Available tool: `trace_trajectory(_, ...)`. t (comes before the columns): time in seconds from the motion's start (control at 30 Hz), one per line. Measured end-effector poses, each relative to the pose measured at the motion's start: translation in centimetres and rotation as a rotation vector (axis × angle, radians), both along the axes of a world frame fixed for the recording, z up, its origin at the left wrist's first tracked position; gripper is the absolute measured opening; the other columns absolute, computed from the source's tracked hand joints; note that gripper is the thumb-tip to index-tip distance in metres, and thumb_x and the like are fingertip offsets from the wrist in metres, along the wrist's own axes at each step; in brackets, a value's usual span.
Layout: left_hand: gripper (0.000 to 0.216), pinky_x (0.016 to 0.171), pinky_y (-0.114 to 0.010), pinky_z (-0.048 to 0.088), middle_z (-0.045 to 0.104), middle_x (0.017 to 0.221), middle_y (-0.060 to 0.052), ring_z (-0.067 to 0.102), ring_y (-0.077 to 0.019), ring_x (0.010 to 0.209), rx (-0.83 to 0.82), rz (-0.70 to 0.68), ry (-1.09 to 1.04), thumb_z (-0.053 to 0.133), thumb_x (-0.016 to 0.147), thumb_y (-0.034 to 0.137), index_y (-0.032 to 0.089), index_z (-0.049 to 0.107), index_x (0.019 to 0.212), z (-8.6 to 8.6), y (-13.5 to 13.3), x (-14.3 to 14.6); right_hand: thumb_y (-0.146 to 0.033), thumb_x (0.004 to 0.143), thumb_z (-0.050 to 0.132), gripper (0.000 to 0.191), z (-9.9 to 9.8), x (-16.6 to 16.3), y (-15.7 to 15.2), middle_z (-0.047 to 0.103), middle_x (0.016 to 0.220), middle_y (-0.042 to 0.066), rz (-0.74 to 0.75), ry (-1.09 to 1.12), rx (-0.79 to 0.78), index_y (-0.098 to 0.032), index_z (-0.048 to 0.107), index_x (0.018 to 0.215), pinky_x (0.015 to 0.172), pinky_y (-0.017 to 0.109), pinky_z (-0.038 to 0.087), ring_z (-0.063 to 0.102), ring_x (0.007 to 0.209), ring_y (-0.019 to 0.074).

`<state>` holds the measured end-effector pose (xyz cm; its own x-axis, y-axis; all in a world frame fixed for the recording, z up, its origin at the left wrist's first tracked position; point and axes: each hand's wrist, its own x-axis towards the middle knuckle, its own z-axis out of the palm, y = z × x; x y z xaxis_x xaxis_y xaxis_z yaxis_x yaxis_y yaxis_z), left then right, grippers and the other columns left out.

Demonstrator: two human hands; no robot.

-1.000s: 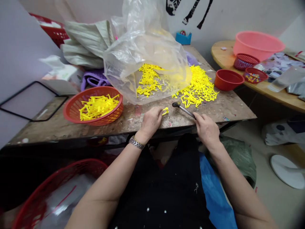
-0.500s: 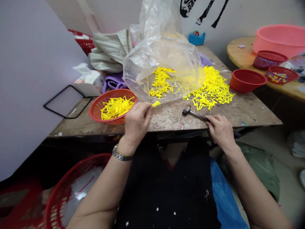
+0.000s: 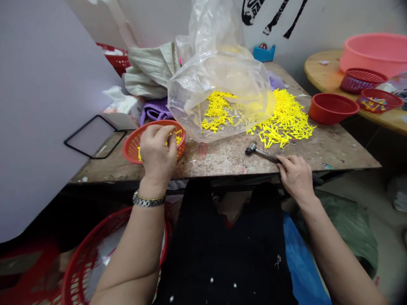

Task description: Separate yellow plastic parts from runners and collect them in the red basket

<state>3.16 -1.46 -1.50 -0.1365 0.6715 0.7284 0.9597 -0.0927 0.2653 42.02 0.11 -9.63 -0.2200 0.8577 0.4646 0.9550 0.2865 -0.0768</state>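
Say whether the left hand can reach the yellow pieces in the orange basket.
Probably yes: the left hand is over the orange basket, whose open top leaves the yellow pieces accessible.

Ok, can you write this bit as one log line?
left hand: over orange basket of yellow pieces, grip hidden | right hand: holding hammer | yellow pile: on table

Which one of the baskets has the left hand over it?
The orange basket on the workbench, with yellow pieces inside: the left hand is over it, and over none of the others.
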Motion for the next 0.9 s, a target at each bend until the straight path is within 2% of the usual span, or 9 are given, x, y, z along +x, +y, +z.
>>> trace_trajectory(0.17,0.025,0.091,-0.037,0.052,0.068,0.104,-0.009,0.063,-0.0225,0.098,-0.139,-0.267,0.018,0.048,0.099,0.026,0.019,0.070,0.108,-0.5,1.7,4.3,-0.029,0.099,0.049,0.032,-0.2,-0.1,-0.1,0.070,0.103,0.010,-0.016,-0.014,0.021,-0.020,0.070,0.121,0.076,0.037,0.036,0.055,0.095,0.0263)
trace_trajectory(0.23,0.026,0.091,-0.036,0.051,0.068,0.104,-0.010,0.064,-0.0228,0.098,-0.217,-0.308,0.065,0.047,0.100,0.025,0.019,0.070,0.108,-0.9,3.3,5.4,-0.029,0.099,0.049,0.032,-0.3,-0.1,-0.1,0.070,0.103,0.010,-0.014,-0.012,0.026,-0.021,0.070,0.121,0.075,0.037,0.036,0.055,0.095,0.0264)
trace_trajectory(0.3,0.025,0.091,-0.037,0.051,0.068,0.102,-0.011,0.064,-0.0247,0.099,-0.301,-0.284,0.130,0.047,0.099,0.021,0.018,0.071,0.105,-1.5,5.4,6.2,-0.029,0.099,0.049,0.032,-0.3,-0.2,-0.2,0.070,0.103,0.010,-0.017,-0.014,0.032,-0.021,0.070,0.121,0.075,0.037,0.036,0.055,0.096,0.0262)
trace_trajectory(0.43,0.027,0.082,-0.037,0.051,0.067,0.102,-0.016,0.067,-0.0282,0.095,-0.481,-0.135,0.207,0.046,0.094,0.013,0.015,0.072,0.101,-2.8,9.7,6.8,-0.030,0.100,0.049,0.031,-0.3,-0.3,-0.3,0.071,0.104,0.009,-0.030,-0.023,0.042,-0.022,0.070,0.122,0.075,0.037,0.035,0.056,0.096,0.0254)
trace_trajectory(0.57,0.032,0.084,-0.041,0.050,0.065,0.110,-0.022,0.065,-0.0324,0.101,-0.553,-0.078,0.242,0.043,0.091,0.005,0.012,0.070,0.106,-4.2,12.8,6.7,-0.029,0.100,0.049,0.031,-0.5,-0.3,-0.3,0.071,0.106,0.009,-0.030,-0.010,0.032,-0.022,0.070,0.122,0.076,0.037,0.034,0.055,0.096,0.0251)
trace_trajectory(0.73,0.031,0.085,-0.045,0.050,0.066,0.104,-0.023,0.064,-0.0343,0.100,-0.616,-0.048,0.164,0.044,0.086,0.003,0.011,0.071,0.097,-5.4,15.3,6.2,-0.028,0.099,0.049,0.032,-0.6,-0.3,-0.3,0.070,0.107,0.009,-0.032,0.003,0.024,-0.023,0.069,0.123,0.076,0.038,0.033,0.053,0.097,0.0254)
trace_trajectory(0.9,0.031,0.083,-0.044,0.049,0.068,0.101,-0.023,0.064,-0.0332,0.096,-0.616,-0.054,0.139,0.044,0.087,0.004,0.012,0.072,0.097,-5.5,16.2,5.7,-0.028,0.099,0.049,0.031,-0.5,-0.4,-0.3,0.071,0.106,0.009,-0.045,-0.002,0.033,-0.023,0.069,0.123,0.077,0.038,0.033,0.054,0.097,0.0257)
